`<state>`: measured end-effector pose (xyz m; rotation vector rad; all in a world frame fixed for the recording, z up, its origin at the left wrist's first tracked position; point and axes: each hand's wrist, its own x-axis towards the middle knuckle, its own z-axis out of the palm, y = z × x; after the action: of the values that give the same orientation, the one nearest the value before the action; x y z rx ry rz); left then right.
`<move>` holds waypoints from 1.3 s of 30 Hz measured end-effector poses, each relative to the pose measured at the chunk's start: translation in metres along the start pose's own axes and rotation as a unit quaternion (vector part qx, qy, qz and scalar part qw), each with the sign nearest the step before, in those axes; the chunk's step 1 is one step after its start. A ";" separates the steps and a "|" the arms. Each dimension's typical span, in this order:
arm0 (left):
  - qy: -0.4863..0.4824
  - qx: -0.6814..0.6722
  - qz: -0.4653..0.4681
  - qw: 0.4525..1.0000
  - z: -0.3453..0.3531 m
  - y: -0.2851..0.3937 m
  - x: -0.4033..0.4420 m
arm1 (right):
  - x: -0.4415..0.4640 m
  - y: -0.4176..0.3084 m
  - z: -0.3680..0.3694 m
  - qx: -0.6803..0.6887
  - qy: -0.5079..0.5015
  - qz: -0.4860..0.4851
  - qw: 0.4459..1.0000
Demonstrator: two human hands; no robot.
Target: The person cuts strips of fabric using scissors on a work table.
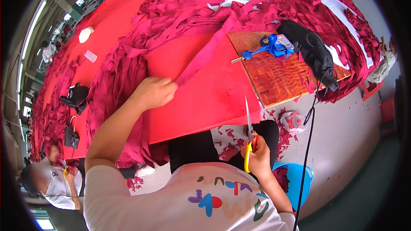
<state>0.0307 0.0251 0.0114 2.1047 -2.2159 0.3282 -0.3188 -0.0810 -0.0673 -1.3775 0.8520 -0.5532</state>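
Note:
My left hand [155, 93] is closed, pinching the end of a long crimson fabric strip [204, 57]. The strip runs away from me across the red tabletop [201, 102] to a heap of similar strips [188, 15]. Close to the table's front edge, my right hand [259, 156] grips a pair of scissors [249, 122] by its yellow handles. The blades point up and away from me, apart from the strip; they look closed together.
On a wooden board [274, 77] lie a blue lanyard [272, 47] and a black pouch [306, 42] with a cable. Scraps litter the floor around a plastic bottle [293, 122] and a blue basin [299, 184]. A co-worker [60, 184] with scissors sits at left.

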 end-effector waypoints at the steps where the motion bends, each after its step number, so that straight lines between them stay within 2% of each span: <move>1: -0.046 -0.020 -0.021 0.999 -0.008 0.009 -0.025 | -0.001 -0.003 0.001 0.008 -0.008 0.008 1.000; 5: -0.172 -0.115 -0.160 0.965 -0.061 0.028 -0.079 | -0.001 -0.002 0.009 -0.017 -0.024 0.014 0.999; 7: -0.178 -0.183 -0.268 0.929 -0.075 0.033 -0.076 | 0.001 0.001 0.010 -0.016 -0.052 0.021 0.998; 8: -0.177 -0.150 -0.287 0.930 -0.079 0.035 -0.066 | 0.002 0.003 0.012 -0.002 -0.063 0.019 0.998; 10: -0.081 -0.097 -0.282 0.951 -0.066 0.034 -0.031 | 0.005 0.006 0.015 0.009 -0.074 0.013 0.997; 12: 0.013 -0.219 -0.272 0.937 -0.031 0.015 0.023 | 0.005 0.010 0.018 0.036 -0.080 0.005 0.996; 17: 0.054 -0.138 -0.396 0.906 0.072 -0.031 0.147 | -0.012 -0.008 0.012 0.036 -0.093 -0.024 0.995; 20: 0.037 -0.068 -0.431 0.899 0.085 -0.027 0.178 | -0.023 -0.003 0.001 0.017 -0.091 -0.003 0.996; 21: 0.036 -0.070 -0.427 0.901 0.088 -0.029 0.184 | -0.026 0.000 -0.003 -0.003 -0.084 0.009 0.996; 22: 0.028 -0.129 -0.411 0.902 0.090 -0.033 0.188 | -0.029 0.001 -0.005 -0.022 -0.076 0.021 0.997; 24: 0.044 -0.283 -0.386 0.877 0.096 -0.035 0.187 | -0.031 0.005 -0.007 0.011 -0.054 0.021 0.998; 25: 0.041 -0.284 -0.385 0.877 0.093 -0.032 0.180 | -0.031 0.010 -0.009 0.026 -0.050 0.013 0.998; 27: 0.086 -0.520 -0.267 0.807 0.083 -0.021 0.160 | -0.029 0.014 -0.014 0.008 -0.039 -0.023 0.999; 28: 0.065 -0.584 -0.253 0.769 0.072 -0.008 0.147 | -0.026 0.013 -0.014 0.000 -0.032 -0.044 0.999; 29: 0.041 -0.644 -0.239 0.726 0.057 0.007 0.130 | -0.024 0.005 -0.014 0.057 -0.039 -0.029 0.997; 30: -0.012 -0.680 -0.236 0.694 0.040 0.022 0.114 | -0.019 -0.007 -0.014 0.085 -0.042 -0.009 0.995; 31: -0.066 -0.714 -0.234 0.656 0.026 0.034 0.099 | -0.013 -0.023 -0.012 0.099 -0.026 -0.031 0.994; 33: -0.120 -0.718 -0.219 0.649 0.018 0.050 0.073 | 0.003 -0.035 -0.008 0.103 -0.025 -0.095 0.990; 35: -0.150 -0.711 -0.210 0.654 0.013 0.063 0.055 | 0.016 -0.062 -0.001 0.020 -0.023 -0.091 0.995; 36: -0.154 -0.714 -0.210 0.650 0.011 0.068 0.048 | 0.022 -0.075 0.007 0.025 -0.029 -0.053 0.998; 39: -0.159 -0.702 -0.206 0.662 -0.002 0.083 0.035 | 0.046 -0.074 0.029 -0.079 -0.025 -0.096 0.992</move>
<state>-0.0538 -0.0054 0.0109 1.4977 -1.0491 -1.3888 -0.2581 -0.1098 -0.0041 -1.6234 0.7407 -0.6059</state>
